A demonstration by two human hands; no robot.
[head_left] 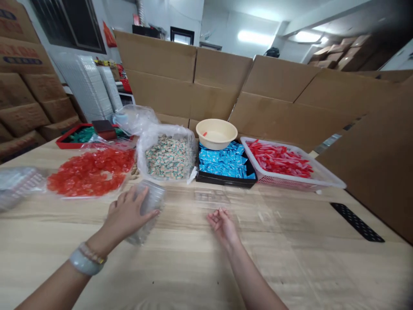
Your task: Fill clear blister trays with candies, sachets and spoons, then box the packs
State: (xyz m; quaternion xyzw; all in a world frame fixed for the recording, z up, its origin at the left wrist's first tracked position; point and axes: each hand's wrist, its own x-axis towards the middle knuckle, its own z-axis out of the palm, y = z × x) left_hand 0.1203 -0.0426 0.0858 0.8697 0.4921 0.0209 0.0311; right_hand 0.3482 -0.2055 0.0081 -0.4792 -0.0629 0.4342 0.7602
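My left hand [130,211] is wrapped over a stack of clear plastic trays [151,198], its thumb on the near side and its fingers across the top. The stack is tilted and slightly blurred. My right hand [222,224] has its fingers curled together at the near edge of a single clear plastic tray [211,197], which is hard to see against the wood. More clear trays [267,215] seem to lie flat to the right of it, their outlines faint.
Along the back stand a heap of red pieces [90,174], a bag-lined bin of small packets [169,157], a black box of blue packets [222,161] under a cream basin [217,131], and a basket of red sticks [280,161]. A black perforated strip [356,221] lies right. Cardboard [222,69] walls the back.
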